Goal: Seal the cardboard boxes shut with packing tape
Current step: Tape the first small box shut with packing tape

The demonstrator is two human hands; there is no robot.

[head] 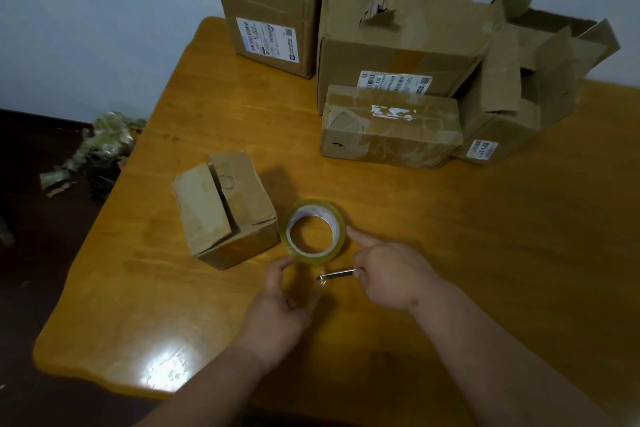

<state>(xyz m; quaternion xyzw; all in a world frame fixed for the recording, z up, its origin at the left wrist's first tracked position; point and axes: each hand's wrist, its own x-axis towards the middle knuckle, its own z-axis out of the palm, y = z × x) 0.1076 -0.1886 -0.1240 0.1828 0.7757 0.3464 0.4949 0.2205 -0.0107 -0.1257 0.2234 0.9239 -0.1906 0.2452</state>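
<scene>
Glossy tape roll [314, 232] beside creased cardboard box [225, 210]

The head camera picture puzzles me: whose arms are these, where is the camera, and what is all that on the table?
There is no machine here. A person wears a wide-angle camera on the head, so you look down along their own two bare arms. The wooden table carries several worn cardboard boxes: a small box with loose top flaps near the hands, a tall open box at the back, and a pile of bigger ones to the right. A roll of clear packing tape lies flat on the table. The left hand touches the roll's near edge and seems to be drawing out a strip of tape. The right hand holds a small metal blade, its forefinger against the roll.
</scene>
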